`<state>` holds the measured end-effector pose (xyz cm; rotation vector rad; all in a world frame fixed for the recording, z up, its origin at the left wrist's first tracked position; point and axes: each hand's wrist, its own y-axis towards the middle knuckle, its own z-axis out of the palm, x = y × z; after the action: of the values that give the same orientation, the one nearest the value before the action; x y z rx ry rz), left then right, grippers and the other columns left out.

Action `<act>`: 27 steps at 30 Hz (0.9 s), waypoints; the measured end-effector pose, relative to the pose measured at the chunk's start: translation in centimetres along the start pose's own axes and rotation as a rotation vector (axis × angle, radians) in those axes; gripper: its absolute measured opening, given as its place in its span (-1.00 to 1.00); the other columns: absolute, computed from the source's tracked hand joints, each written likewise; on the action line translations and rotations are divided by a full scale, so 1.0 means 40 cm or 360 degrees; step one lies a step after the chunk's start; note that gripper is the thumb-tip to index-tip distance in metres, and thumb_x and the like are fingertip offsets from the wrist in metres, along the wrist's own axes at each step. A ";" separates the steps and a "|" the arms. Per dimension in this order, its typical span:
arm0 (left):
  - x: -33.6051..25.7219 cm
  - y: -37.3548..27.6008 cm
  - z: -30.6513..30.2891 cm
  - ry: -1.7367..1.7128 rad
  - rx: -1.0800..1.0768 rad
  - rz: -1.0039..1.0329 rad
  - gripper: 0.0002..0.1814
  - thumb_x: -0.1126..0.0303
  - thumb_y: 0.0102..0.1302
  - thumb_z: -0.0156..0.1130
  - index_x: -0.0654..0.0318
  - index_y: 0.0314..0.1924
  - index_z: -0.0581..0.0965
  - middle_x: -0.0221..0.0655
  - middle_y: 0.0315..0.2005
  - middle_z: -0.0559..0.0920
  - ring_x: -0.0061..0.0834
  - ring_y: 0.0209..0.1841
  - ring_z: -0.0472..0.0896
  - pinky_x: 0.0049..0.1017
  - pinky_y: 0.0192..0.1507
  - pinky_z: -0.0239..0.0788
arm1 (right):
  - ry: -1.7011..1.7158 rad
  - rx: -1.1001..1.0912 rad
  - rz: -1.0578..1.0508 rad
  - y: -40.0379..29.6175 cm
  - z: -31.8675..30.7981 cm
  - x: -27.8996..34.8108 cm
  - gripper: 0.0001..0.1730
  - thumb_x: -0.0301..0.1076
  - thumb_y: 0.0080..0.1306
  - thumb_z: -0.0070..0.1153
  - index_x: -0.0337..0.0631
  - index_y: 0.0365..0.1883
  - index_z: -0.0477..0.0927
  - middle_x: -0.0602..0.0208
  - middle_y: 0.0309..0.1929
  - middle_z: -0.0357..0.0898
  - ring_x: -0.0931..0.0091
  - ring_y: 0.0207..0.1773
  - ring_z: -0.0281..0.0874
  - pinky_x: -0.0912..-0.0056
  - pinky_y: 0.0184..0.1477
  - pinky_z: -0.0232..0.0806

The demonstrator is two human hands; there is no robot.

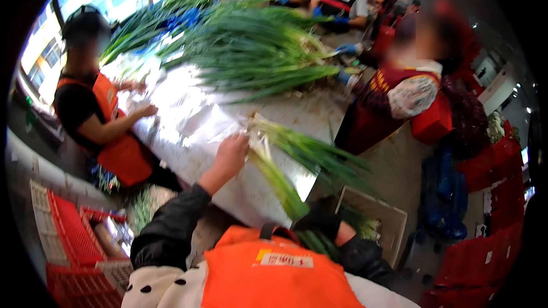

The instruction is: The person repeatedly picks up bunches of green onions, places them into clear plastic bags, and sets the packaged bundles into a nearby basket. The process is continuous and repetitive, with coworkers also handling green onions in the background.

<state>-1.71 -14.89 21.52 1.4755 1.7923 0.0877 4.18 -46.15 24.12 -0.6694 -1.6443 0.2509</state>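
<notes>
My left hand (pixel 230 154), bare, reaches over the metal table (pixel 239 196) with its fingers bent. It is at the edge of a clear plastic bag (pixel 209 126), beside the root ends of long green onions; its fingertips are hidden, so its hold cannot be told. My right hand (pixel 319 221), in a dark glove, grips the leafy part of a green onion bundle (pixel 276 179) low in front of my orange apron. That bundle's pale end points towards my left hand. A second green onion bundle (pixel 299 143) lies on the table just beyond, leaves to the right.
A large heap of green onions (pixel 257 47) covers the table's far side. A person in an orange apron (pixel 111 115) stands left, another in dark red (pixel 389 98) right. A pale crate (pixel 396 226) is below right; red crates (pixel 70 226) stand lower left.
</notes>
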 end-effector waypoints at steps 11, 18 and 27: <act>-0.265 -0.010 0.089 -0.0134 0.0105 -0.0300 -0.90 0.52 0.24 0.08 0.26 -0.25 0.37 -0.05 -0.42 0.55 0.05 -0.28 0.56 -0.10 -0.26 0.38 | -0.0835 -0.0854 -0.0030 -0.156 0.060 -0.101 -0.25 -0.18 -0.10 0.36 -0.32 0.08 0.46 -0.14 -0.18 0.62 0.00 -0.09 0.59 0.03 -0.07 0.45; -0.311 -0.003 0.155 -0.0066 0.0285 -0.0023 -0.81 0.48 0.28 0.09 0.31 -0.13 0.35 -0.02 -0.41 0.59 0.04 -0.30 0.59 -0.06 -0.24 0.40 | -0.0781 -0.0857 0.0098 -0.239 0.048 -0.120 -0.29 -0.16 -0.07 0.34 -0.33 0.04 0.44 -0.19 -0.21 0.60 -0.01 -0.11 0.59 0.04 -0.07 0.43; -0.303 -0.019 0.227 -0.0312 0.0285 -0.0385 -0.73 0.42 0.36 0.03 0.37 0.02 0.39 0.17 -0.36 0.62 0.20 -0.23 0.60 -0.02 -0.14 0.42 | -0.0777 -0.0828 0.0231 -0.312 0.108 -0.099 -0.43 -0.20 -0.06 0.30 -0.28 -0.10 0.45 -0.15 -0.25 0.60 0.00 -0.14 0.59 0.03 -0.11 0.43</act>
<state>3.22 -29.24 21.27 1.3250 1.8376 -0.3361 -3.27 -57.49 26.49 -1.1925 -2.1590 0.0889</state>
